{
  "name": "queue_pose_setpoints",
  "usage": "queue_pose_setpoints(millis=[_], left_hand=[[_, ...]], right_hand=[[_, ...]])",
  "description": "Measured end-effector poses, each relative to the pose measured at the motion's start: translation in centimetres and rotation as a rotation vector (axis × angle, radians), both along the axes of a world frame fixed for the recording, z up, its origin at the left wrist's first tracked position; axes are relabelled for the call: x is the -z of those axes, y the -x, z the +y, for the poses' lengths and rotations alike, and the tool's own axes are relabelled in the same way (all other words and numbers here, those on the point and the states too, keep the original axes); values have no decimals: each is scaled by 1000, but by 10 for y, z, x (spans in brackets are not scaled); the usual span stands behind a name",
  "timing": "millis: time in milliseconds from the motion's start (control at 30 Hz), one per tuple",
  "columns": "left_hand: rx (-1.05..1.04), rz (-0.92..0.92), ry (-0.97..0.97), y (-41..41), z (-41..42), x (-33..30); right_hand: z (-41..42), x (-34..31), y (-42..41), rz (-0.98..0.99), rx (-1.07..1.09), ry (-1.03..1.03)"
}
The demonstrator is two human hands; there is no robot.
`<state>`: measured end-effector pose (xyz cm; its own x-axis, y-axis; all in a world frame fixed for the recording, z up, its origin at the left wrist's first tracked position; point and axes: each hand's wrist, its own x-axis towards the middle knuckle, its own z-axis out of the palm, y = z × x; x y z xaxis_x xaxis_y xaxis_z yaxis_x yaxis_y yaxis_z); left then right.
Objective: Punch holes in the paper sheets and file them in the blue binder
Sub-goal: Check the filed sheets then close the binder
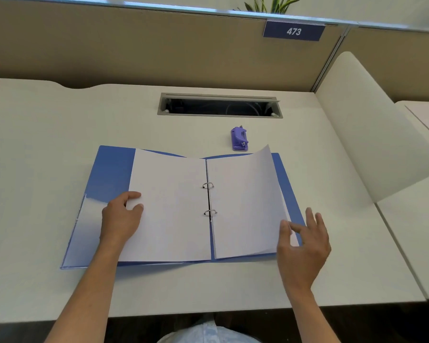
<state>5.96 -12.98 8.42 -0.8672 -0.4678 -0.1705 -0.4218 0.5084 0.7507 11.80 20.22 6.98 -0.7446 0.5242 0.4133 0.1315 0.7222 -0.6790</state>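
Blue binder lies open: left hand pinches the left sheet to steady it on the rings, while right hand, fingers spread, touches the right sheet.

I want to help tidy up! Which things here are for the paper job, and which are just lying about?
For the job: open blue binder, white paper sheets on its metal rings, small purple hole punch.
Just there: grey cable slot in the white desk, blue number sign, green plant.
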Motion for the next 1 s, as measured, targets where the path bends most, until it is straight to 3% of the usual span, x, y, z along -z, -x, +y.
queue_pose_setpoints(millis=[300, 500, 900, 1000], left_hand=[[-65, 6, -116, 5, 3, -5], [-52, -85, -208, 3, 3, -18], [18, -95, -345, 5, -2, -7], [-16, -66, -339, 7, -5, -4]], right_hand=[[-91, -44, 14, 273, -452, -136], [-155, -38, 6, 406, -709, -451], [-189, -6, 7, 277, -976, -724], [-182, -1, 5, 188, -1078, -643]])
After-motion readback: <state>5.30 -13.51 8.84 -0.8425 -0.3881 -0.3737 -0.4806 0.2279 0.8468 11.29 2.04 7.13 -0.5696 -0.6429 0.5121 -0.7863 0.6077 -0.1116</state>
